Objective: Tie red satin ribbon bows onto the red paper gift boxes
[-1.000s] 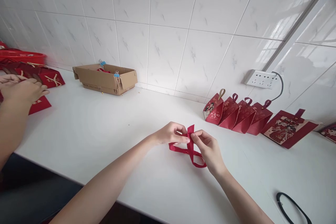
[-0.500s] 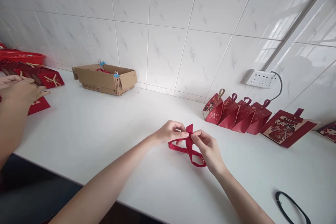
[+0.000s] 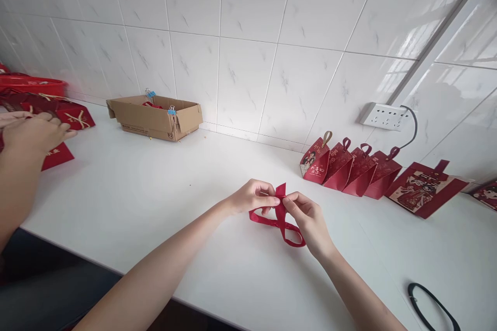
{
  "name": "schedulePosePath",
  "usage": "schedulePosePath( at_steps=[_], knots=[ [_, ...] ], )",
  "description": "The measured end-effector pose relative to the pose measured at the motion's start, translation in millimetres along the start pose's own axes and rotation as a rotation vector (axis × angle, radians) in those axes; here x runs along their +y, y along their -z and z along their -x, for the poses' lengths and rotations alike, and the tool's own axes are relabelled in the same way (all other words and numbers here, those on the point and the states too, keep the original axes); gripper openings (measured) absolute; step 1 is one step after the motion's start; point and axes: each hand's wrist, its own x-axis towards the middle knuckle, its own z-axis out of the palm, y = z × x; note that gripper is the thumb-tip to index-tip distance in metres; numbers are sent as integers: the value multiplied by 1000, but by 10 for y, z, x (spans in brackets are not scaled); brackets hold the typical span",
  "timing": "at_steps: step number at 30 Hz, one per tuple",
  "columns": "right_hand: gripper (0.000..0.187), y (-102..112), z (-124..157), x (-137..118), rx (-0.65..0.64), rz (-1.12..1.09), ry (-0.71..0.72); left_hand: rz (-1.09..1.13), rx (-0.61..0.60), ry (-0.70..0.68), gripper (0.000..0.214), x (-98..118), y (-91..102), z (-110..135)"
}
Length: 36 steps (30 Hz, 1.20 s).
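A red ribbon (image 3: 280, 214) is looped and crossed over itself just above the white table, one short end pointing up. My left hand (image 3: 258, 196) pinches it from the left, thumb and finger closed near the crossing. From the right, my right hand (image 3: 305, 214) grips the same spot between thumb and forefinger. Loops of the ribbon hang below the fingers to the left and right. The exact spot between the fingertips is partly hidden.
Several small red gift boxes (image 3: 349, 170) with ribbon handles stand along the wall, beside a larger red box (image 3: 423, 191). A cardboard box (image 3: 155, 121) with blue clips sits at the back. A co-worker's hands (image 3: 34, 132) handle red boxes at far left. A black cable loop (image 3: 430, 305) lies front right.
My hands and the ribbon hold almost the same position. The co-worker's hand at the left has shifted slightly.
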Motion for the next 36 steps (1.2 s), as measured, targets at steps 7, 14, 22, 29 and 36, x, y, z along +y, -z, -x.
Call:
schedulePosePath(
  at_steps=[7,14,22,29,36],
  knots=[
    [31,-2,2,-5,16,22,9,13,-12,-10,21,12,4,10],
    [33,0,0,-14,35,47,3,-14,50,-22,22,26,-11,5],
    [32,-2,0,-7,9,48,-9,0,99,-76,24,-16,3,-18],
    [35,-16,-4,-9,-8,104,-43,3,184,-99,25,-1,6,-17],
    [33,13,-9,27,24,51,-10,-8,190,-91,25,17,8,-13]
  ],
)
